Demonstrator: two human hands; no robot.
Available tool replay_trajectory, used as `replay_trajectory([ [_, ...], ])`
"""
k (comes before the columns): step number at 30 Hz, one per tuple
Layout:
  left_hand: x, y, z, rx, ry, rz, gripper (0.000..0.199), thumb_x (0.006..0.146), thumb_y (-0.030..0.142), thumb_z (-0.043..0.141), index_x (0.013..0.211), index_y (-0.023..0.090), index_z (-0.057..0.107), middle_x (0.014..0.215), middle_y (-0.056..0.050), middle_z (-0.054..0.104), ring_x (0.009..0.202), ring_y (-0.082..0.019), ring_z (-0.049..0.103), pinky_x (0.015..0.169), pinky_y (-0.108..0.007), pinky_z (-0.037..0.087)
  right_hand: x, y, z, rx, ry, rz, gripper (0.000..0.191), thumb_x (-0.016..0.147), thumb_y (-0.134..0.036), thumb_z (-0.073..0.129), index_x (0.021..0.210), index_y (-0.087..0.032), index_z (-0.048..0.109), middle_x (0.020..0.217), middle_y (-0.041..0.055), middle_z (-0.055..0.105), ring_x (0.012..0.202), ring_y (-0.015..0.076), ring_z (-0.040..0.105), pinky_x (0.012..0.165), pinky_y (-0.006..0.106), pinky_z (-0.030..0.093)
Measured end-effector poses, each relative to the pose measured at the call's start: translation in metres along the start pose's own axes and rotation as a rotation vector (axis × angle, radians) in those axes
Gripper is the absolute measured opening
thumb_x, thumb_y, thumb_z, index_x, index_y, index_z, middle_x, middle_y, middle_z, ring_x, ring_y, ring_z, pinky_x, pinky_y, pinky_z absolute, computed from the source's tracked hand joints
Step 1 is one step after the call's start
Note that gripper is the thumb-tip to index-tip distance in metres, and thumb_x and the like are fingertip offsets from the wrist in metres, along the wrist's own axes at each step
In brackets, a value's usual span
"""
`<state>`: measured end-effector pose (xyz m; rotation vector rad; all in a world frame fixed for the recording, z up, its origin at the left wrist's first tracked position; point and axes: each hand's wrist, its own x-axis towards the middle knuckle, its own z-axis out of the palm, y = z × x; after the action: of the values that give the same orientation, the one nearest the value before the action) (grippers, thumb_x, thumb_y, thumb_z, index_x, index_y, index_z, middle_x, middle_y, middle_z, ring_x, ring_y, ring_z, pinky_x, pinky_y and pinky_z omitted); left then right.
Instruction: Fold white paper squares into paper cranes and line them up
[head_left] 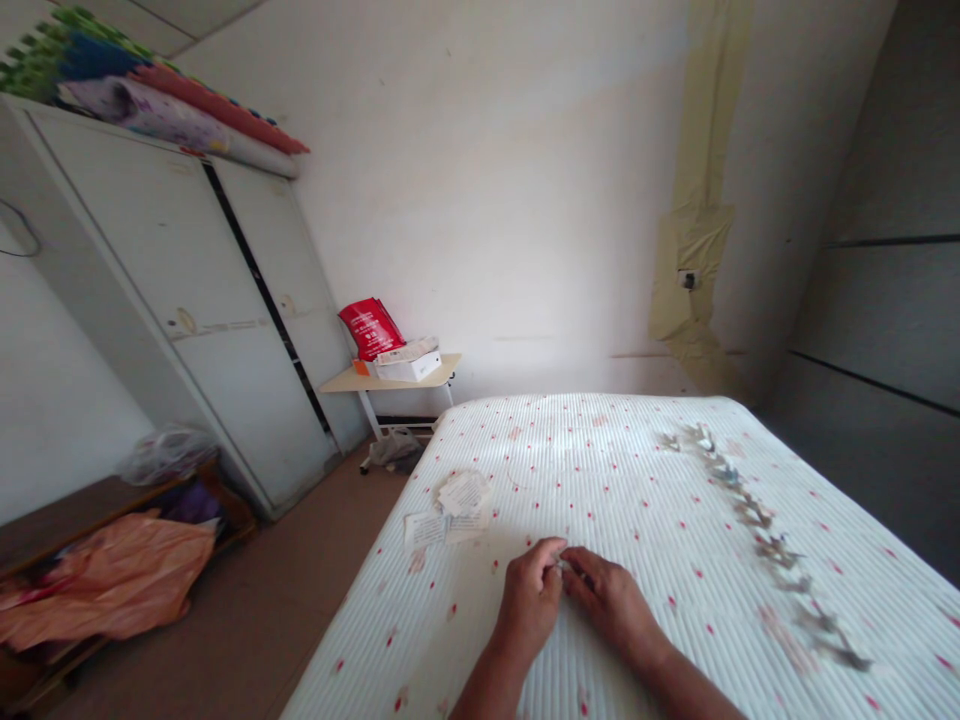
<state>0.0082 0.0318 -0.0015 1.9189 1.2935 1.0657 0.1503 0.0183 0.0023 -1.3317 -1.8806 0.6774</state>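
Observation:
My left hand (pixel 536 580) and my right hand (pixel 606 590) meet above the bed, fingertips pinched together. Between them is a small pale piece of folded paper (pixel 561 564), mostly hidden by the fingers. To the left of my hands lies a loose pile of printed paper pieces (pixel 463 495), with one more printed piece (pixel 424 531) at its near edge. Off to the right, several small folded paper figures (pixel 772 545), somewhat like birds, stand in a slanting row from the far side toward the near right.
The bed (pixel 570 470) has a white ribbed cover with small red marks. Beyond its left corner a small table (pixel 345 381) carries a red bag (pixel 371 328) and a white box (pixel 411 366). A grey cabinet (pixel 180 250) and an orange cloth or bag (pixel 112 580) are at the left.

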Motion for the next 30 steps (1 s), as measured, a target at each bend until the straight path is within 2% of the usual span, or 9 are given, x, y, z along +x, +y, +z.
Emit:
replay_trajectory([
  [6,0.0002,-0.0007,0.0021,0.02,0.005,0.006,0.034,0.072,0.005,0.041,0.096,0.018,0.06,0.071,0.001,0.062,0.066,-0.011,0.057,0.064,-0.019,0.042,0.0007,0.0061,0.0022,-0.04,0.037,0.022,0.031,0.087,-0.026,0.033,0.099,-0.02,0.061,0.084,0.006,0.068,0.074,0.0182,0.064,0.068,0.025,0.044],
  [13,0.0002,-0.0031,0.0041,0.031,-0.01,0.087,0.029,0.071,0.002,0.039,0.078,0.017,0.063,0.078,-0.002,0.066,0.076,-0.013,0.059,0.073,-0.022,0.043,0.002,0.0049,0.0008,0.054,0.056,0.067,0.028,0.085,-0.029,0.036,0.084,-0.019,0.061,0.073,0.0028,0.066,0.067,0.0158,0.061,0.064,0.024,0.042],
  [20,0.0004,-0.0046,0.0028,0.022,-0.032,0.157,0.04,0.071,0.0,0.038,0.093,0.019,0.066,0.089,-0.004,0.067,0.084,-0.014,0.06,0.079,-0.023,0.044,0.003,0.0068,-0.0004,0.291,0.047,0.223,0.025,0.08,-0.032,0.04,0.081,-0.017,0.06,0.051,-0.004,0.052,0.041,0.0103,0.045,0.042,0.02,0.033],
  [25,-0.0015,-0.0035,0.004,0.089,-0.068,0.183,0.044,0.067,0.001,0.045,0.102,0.02,0.063,0.09,-0.004,0.066,0.081,-0.014,0.059,0.077,-0.024,0.045,0.0058,0.0075,-0.0032,0.412,0.072,0.282,0.024,0.077,-0.037,0.045,0.08,-0.017,0.059,0.049,-0.0047,0.051,0.04,0.0096,0.044,0.043,0.02,0.035],
  [30,-0.0021,-0.0035,0.0055,0.127,-0.053,0.182,0.036,0.067,0.003,0.047,0.094,0.02,0.064,0.086,-0.003,0.065,0.079,-0.014,0.058,0.074,-0.024,0.044,0.0067,0.0048,-0.0046,0.434,0.032,0.291,0.023,0.076,-0.035,0.044,0.079,-0.017,0.058,0.048,-0.0048,0.051,0.039,0.0096,0.044,0.041,0.021,0.034],
])
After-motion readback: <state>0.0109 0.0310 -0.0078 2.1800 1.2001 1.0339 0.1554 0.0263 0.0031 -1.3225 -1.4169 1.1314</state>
